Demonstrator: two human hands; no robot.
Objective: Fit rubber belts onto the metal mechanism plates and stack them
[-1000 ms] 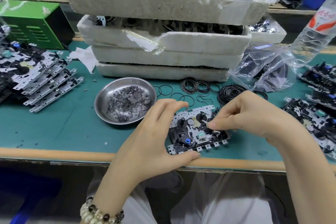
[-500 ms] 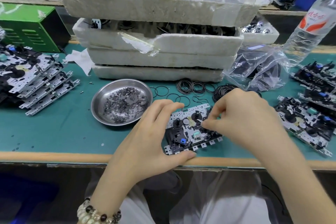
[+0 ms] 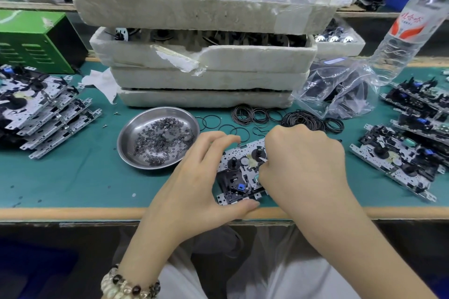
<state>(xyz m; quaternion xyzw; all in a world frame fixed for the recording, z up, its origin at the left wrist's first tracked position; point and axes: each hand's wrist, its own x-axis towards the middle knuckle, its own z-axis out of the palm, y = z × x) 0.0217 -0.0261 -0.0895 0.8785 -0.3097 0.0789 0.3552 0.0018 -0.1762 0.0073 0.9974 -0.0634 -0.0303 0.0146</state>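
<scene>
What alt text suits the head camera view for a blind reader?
A left hand grips a metal plate at the near edge of a green table while the right hand curls over it. A steel bowl lies nearby.

**Bare hands, beaded wrist**

The left hand (image 3: pixel 194 182) and right hand (image 3: pixel 303 167) are bare, and so are both forearms as far as they show. The thumbnail on the left hand looks plain. A bracelet (image 3: pixel 130 286) of round beads circles the left wrist, with cream and clear beads mixed with a few dark brown ones. The lap is covered by thin white cloth (image 3: pixel 279 264), with a grey fold (image 3: pixel 218 238) at the top.
</scene>
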